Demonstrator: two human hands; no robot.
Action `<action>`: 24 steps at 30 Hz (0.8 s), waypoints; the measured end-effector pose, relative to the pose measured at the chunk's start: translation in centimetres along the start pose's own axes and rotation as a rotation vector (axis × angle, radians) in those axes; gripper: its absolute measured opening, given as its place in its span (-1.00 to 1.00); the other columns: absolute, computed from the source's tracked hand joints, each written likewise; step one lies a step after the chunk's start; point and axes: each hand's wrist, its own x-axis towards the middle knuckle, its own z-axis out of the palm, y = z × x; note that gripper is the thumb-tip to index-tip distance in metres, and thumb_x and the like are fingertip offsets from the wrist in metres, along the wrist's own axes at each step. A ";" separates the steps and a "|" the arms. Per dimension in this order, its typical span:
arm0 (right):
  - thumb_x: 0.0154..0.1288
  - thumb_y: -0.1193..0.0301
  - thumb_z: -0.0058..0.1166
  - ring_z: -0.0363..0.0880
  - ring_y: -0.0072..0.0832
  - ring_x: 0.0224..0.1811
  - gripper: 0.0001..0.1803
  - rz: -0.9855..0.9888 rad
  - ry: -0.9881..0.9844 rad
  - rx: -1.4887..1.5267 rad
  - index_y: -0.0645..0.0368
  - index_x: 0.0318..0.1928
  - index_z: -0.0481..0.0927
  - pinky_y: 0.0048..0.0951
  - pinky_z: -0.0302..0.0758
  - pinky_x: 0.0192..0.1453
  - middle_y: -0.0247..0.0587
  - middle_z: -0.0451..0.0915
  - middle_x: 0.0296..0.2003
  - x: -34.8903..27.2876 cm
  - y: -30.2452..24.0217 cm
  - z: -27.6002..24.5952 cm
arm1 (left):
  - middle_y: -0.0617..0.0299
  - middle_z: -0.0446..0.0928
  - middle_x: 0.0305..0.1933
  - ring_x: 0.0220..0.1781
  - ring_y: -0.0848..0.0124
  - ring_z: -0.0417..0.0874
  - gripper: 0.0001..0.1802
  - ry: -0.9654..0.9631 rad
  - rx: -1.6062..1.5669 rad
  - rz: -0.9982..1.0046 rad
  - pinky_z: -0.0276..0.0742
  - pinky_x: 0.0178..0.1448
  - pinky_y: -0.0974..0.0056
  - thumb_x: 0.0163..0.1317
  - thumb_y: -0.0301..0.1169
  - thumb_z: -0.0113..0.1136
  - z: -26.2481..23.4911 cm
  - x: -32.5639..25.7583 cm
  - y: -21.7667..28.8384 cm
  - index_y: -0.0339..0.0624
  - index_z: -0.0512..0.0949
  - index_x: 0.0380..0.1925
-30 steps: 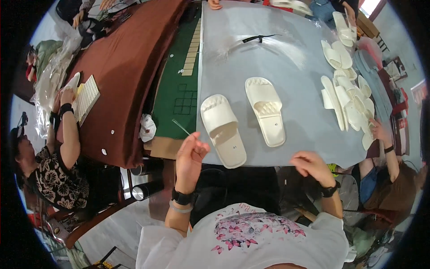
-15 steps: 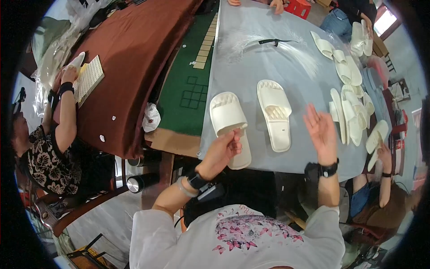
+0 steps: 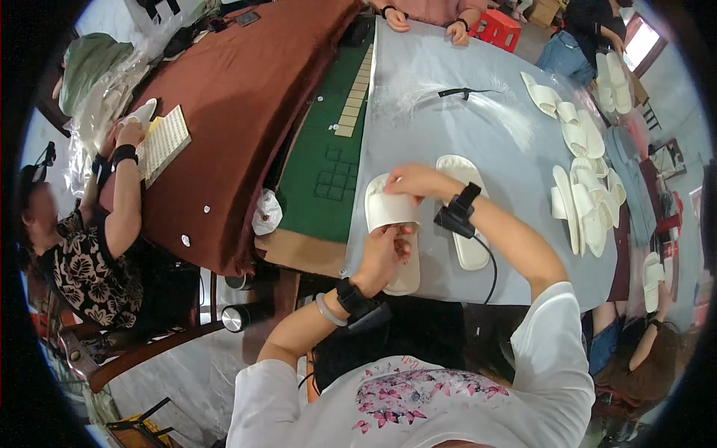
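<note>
On the grey tabletop (image 3: 441, 123) in front of me lies a cream slide slipper (image 3: 390, 211), its toe pointing away. My left hand (image 3: 385, 257) has its fingers pinched together at the near edge of the slipper's strap. From the right, my right hand (image 3: 418, 183) reaches across, fingers bent onto the strap's far edge by the toe. Its fingertips are partly hidden. A matching slipper (image 3: 472, 252) rests just to the right, with my right wrist and forearm over its middle.
Several cream slippers (image 3: 590, 201) lie along the table's right side. A bundle of clear strands with a black tie (image 3: 467, 92) sits farther back. A co-worker's hands (image 3: 457, 31) rest at the far edge. At left, another person handles a slipper at a brown-covered table (image 3: 231, 112).
My right hand has swung left from the open tabletop to the left slipper's strap. My left hand remains at the strap's near edge. The view has shifted slightly.
</note>
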 end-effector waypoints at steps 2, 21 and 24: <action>0.07 0.24 0.12 0.30 -0.65 -0.72 -0.72 -0.011 -0.007 0.027 0.20 -0.32 0.54 -0.60 0.32 -0.65 -0.32 0.53 -0.51 0.1 0.0 1.0 | 0.27 0.47 -0.34 -0.51 0.50 0.42 -0.83 -0.011 -0.018 0.044 0.36 -0.40 0.42 0.29 -0.45 -0.21 -0.4 0.9 -0.2 -0.25 0.38 -0.26; 0.26 0.33 0.00 0.36 -0.68 -0.57 -0.79 -0.284 0.611 1.019 0.21 -0.22 0.44 -0.63 0.41 -0.36 -0.27 0.56 -0.19 -13.4 2.3 3.6 | 0.09 0.53 -0.50 -0.47 0.24 0.55 -0.83 -0.494 1.433 0.701 0.45 -0.32 0.27 0.10 -0.48 0.06 5.6 4.2 6.8 -0.28 0.55 -0.31; 0.27 0.29 -0.02 0.57 -0.42 -0.26 -0.72 -0.250 0.839 1.136 0.25 -0.15 0.39 -0.48 0.53 -0.16 -0.15 0.55 -0.20 -14.8 5.9 3.5 | 0.07 0.56 -0.46 -0.45 0.32 0.56 -0.80 -0.384 1.271 0.379 0.44 -0.29 0.31 0.19 -0.42 -0.03 8.0 7.0 6.8 -0.24 0.57 -0.30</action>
